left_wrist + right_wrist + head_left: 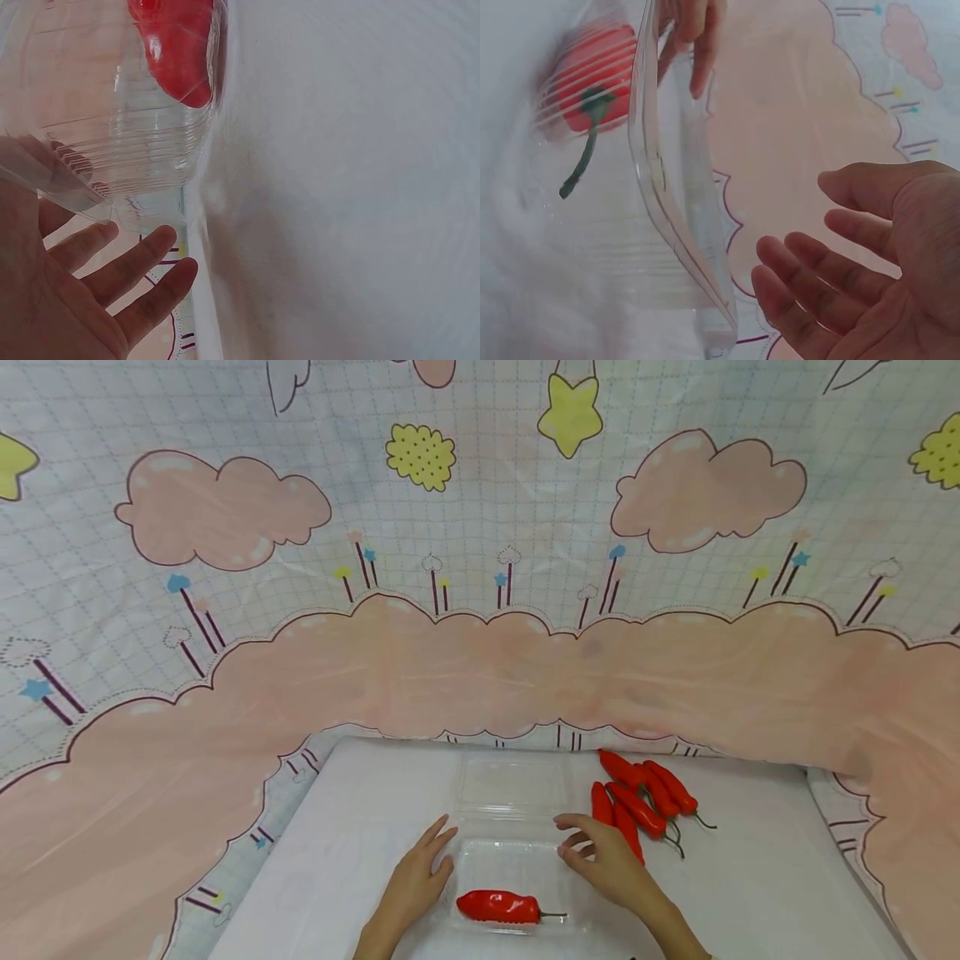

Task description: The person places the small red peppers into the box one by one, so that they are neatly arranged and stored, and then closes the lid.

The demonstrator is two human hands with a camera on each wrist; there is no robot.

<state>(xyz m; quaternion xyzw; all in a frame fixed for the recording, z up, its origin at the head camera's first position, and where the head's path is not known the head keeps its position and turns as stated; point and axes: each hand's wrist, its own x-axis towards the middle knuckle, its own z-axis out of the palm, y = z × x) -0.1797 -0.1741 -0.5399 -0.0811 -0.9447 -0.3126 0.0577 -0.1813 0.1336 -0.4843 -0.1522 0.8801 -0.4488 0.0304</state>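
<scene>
A clear plastic clamshell box [510,862] lies unfolded on the white table, its lid [513,787] tipped back toward the far edge. One red chili pepper [498,907] rests in the near side of the base, green stem pointing right. My left hand [417,875] is at the box's left wall, fingers spread and relaxed; in the left wrist view its thumb shows behind the clear plastic [127,157]. Over the right side of the base, near its far corner, my right hand [609,865] hovers with loosely bent fingers and nothing in them.
Several red chili peppers [643,807] lie in a loose pile right of the lid, some partly hidden behind my right hand. A patterned cloth [480,668] with pink clouds hangs behind the white table [765,860] and around its sides.
</scene>
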